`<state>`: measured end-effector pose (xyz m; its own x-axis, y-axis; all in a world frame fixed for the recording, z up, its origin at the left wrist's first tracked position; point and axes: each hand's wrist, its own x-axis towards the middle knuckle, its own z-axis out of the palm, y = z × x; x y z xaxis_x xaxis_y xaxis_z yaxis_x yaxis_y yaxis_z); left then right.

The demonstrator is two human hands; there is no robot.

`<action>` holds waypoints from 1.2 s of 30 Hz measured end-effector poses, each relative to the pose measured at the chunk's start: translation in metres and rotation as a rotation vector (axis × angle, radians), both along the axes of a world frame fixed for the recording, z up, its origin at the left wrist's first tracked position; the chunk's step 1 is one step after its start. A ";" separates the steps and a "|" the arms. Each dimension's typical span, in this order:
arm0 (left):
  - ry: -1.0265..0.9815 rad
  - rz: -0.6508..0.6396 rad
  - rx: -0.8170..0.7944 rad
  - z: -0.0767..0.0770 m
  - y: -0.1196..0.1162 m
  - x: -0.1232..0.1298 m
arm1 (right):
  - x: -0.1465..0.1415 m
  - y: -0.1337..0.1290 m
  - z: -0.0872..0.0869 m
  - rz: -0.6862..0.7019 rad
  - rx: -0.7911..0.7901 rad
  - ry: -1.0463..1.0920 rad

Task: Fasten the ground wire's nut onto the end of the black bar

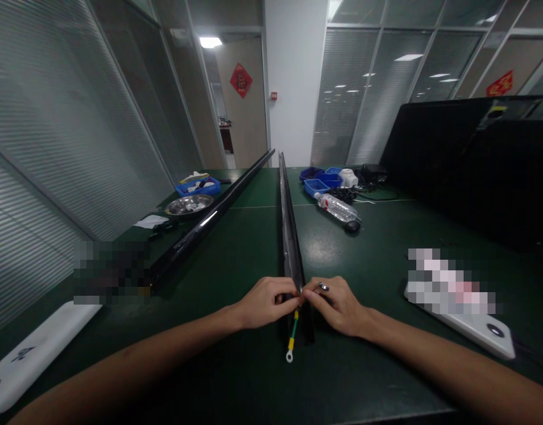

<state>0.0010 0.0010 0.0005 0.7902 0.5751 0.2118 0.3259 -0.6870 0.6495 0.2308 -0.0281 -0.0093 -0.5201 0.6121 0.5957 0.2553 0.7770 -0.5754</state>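
Observation:
Both hands meet over the near end of a long dark channel strip that runs away from me along the table. My left hand is closed, thumb and fingers pinched at the strip's edge. Opposite it, my right hand pinches at the same spot, a ring on one finger. Whatever lies between the fingertips is too small and covered to make out. Below them a short green wire with yellow sleeves and a ring terminal hangs out towards me.
A second long dark strip lies to the left. Beyond it are a metal bowl and a blue tray. At right are a plastic bottle, blue bins, a white device and large black panels. Another white device sits front left.

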 end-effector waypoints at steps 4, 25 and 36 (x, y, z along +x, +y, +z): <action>-0.012 0.001 0.014 -0.002 0.000 0.001 | 0.001 0.003 0.001 0.034 -0.033 0.009; -0.021 -0.009 0.021 -0.001 0.000 0.000 | 0.000 0.002 0.005 0.055 -0.049 0.021; 0.012 -0.007 0.016 -0.002 0.001 0.000 | -0.006 -0.008 -0.001 -0.048 -0.098 0.050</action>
